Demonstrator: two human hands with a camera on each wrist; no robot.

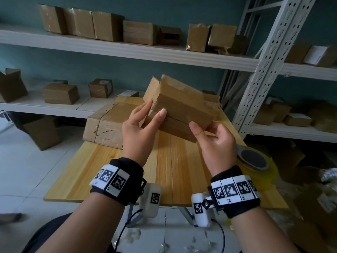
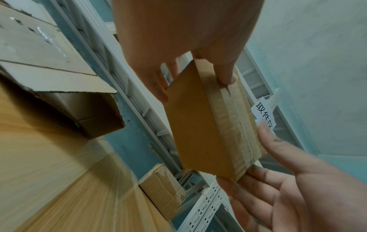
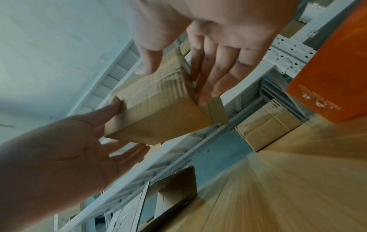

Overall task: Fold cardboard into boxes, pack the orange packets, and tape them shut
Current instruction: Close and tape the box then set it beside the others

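Observation:
A small brown cardboard box (image 1: 182, 110) is held tilted above the wooden table (image 1: 175, 172). Clear tape runs along the seam of the face turned toward me. At its far end a flap (image 1: 153, 88) sticks out. My left hand (image 1: 155, 109) pinches the box's left end, thumb on the taped face, fingers behind. My right hand (image 1: 202, 126) grips the near right corner, its thumb on the taped face and fingers on the far side. In the wrist views the box (image 2: 198, 125) (image 3: 158, 113) sits between both hands. An orange packet (image 3: 333, 75) stands at the table's right.
A larger taped cardboard box (image 1: 107, 123) lies on the table's far left, and a yellowish tape roll (image 1: 255, 159) lies at its right edge. An open empty box (image 3: 174, 193) lies on the table too. White metal shelves (image 1: 127, 50) with several boxes surround the table.

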